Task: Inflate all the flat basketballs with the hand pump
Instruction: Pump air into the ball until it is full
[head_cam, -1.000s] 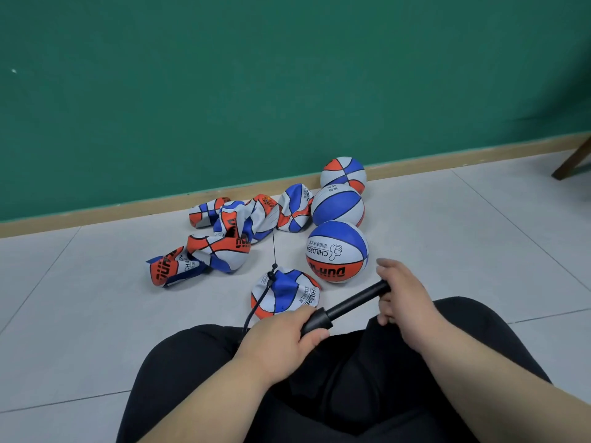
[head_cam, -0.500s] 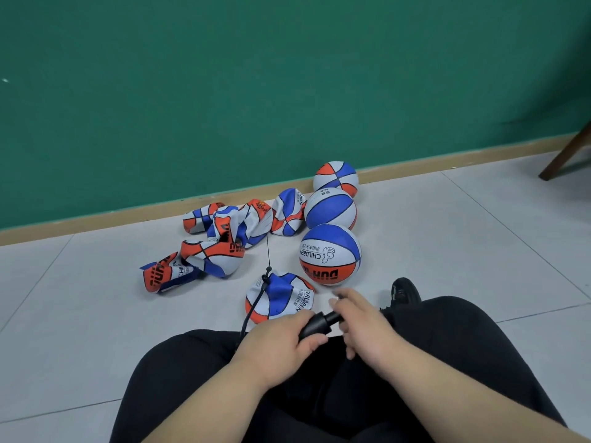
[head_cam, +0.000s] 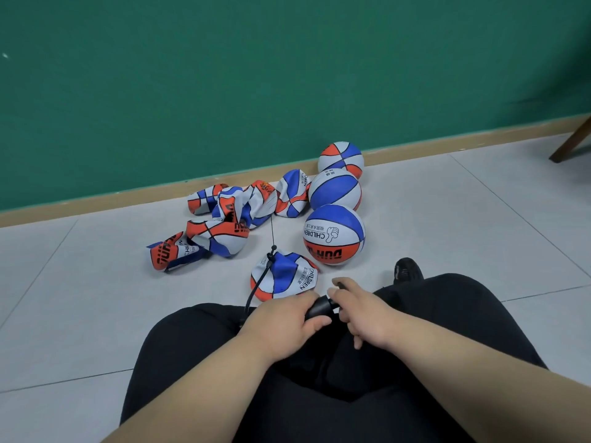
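I note open floor (head_cam: 80, 282) left and right of balls (head_cam: 334, 235), wall (head_cam: 224, 91) close behind. Flat basketball (head_cam: 287, 273) just ahead of knees (head_cam: 198, 330). Left grip (head_cam: 281, 324) curled round pump (head_cam: 319, 307); right grip (head_cam: 364, 314) clasps handle (head_cam: 340, 286).

The floor (head_cam: 96, 314) is pale grey tile with thin dark joints, running far to a tan skirting board (head_cam: 96, 204); three inflated basketballs stand in a line right of centre, the nearest (head_cam: 334, 235) close to the middle one (head_cam: 334, 190), the farthest (head_cam: 341, 156) against the skirting; left of them lies a heap of flat basketballs (head_cam: 230, 219), crumpled and overlapping; a single flat basketball (head_cam: 283, 276) lies nearer, alone; a black shoe (head_cam: 407, 270) rests just right of it; a brown furniture leg (head_cam: 572, 142) stands far right.
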